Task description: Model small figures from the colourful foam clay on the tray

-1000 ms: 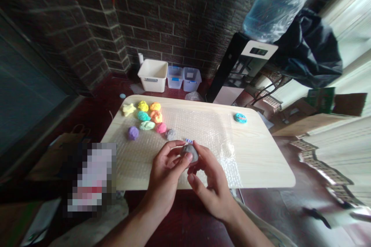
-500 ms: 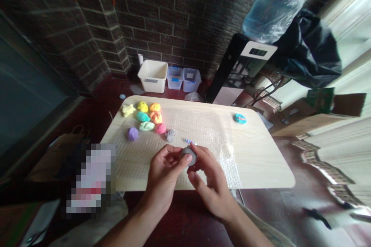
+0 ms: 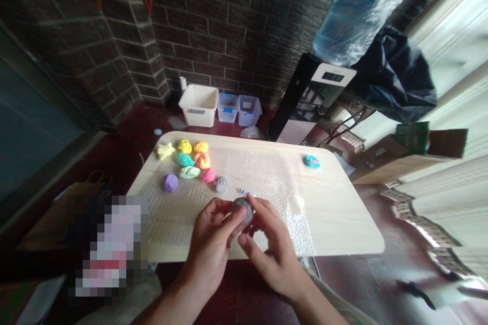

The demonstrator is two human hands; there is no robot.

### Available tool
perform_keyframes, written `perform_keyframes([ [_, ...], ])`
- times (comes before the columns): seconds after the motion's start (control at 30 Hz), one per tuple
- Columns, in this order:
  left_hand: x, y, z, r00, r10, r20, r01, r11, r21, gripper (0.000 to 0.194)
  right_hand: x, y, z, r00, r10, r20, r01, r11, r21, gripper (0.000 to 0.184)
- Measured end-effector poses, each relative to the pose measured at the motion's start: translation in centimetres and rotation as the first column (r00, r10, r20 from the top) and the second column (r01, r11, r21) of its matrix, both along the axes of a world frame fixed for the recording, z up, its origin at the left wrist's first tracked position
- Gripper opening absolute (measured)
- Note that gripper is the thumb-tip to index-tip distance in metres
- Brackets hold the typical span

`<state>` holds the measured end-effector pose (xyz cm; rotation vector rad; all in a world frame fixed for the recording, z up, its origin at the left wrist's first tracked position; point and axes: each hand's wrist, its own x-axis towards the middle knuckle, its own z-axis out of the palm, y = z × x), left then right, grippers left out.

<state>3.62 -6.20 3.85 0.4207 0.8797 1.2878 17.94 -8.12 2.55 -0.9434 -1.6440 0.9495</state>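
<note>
Clamped between thumb and fingers of the left grip (image 3: 213, 237), one grey lump (image 3: 244, 212) is held over the bench's near middle; the right grip (image 3: 272, 244) has its thumb apart from its fingers, its index fingertip at the lump's far right edge. Pale, wood-grained and round-cornered, the bench (image 3: 339, 208) carries clear, pimpled bubble wrap (image 3: 267, 172). Both forearms slant inward from the near side, the left thumb pressed across the lump's near face. Smooth, matte and nearly round, the lump shows no clear pointing end, and its long axis cannot be told. Crumpled, clay-like coloured lumps (image 3: 185, 159) cluster far left, a blue disc (image 3: 312, 161) lies far right, and a tiny striped piece (image 3: 244, 191) lies just beyond the fingers.
</note>
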Motion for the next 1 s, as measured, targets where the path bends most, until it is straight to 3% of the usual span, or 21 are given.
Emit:
perform_keyframes([
  [0.2, 0.3, -0.2, -0.2, 0.998, -0.024, 0.060, 0.025, 1.000, -0.010, 0.041, 0.1, 0.2, -0.5, 0.998, -0.060, 0.015, 0.060, 0.997, 0.052, 0.065],
  [0.37, 0.3, -0.5, -0.3, 0.995, -0.069, 0.066, 0.068, 0.998, 0.019, 0.034, 0.7, 0.6, -1.0, 0.993, -0.112, 0.036, 0.108, 0.989, 0.097, 0.052],
  [0.53, -0.4, 0.1, -0.4, 0.982, -0.181, -0.054, 0.185, 0.979, 0.083, 0.036, 1.9, 0.9, -0.6, 0.991, -0.106, 0.075, 0.105, 0.994, 0.015, 0.057],
  [0.67, -0.7, 0.4, -0.7, 0.962, -0.215, -0.166, 0.243, 0.955, 0.168, 0.031, 2.5, 1.0, 0.5, 0.992, -0.038, 0.123, 0.033, 0.998, 0.046, 0.061],
  [0.83, -0.7, 0.2, -0.8, 0.954, -0.188, -0.232, 0.236, 0.951, 0.199, 0.029, 2.3, 1.0, 1.6, 0.989, 0.007, 0.146, -0.016, 0.998, 0.062, 0.046],
  [1.0, -0.9, 0.2, -0.2, 0.949, -0.142, -0.280, 0.209, 0.951, 0.227, 0.030, 2.0, 0.6, 1.2, 0.995, -0.034, 0.093, 0.026, 0.996, 0.086, 0.051],
])
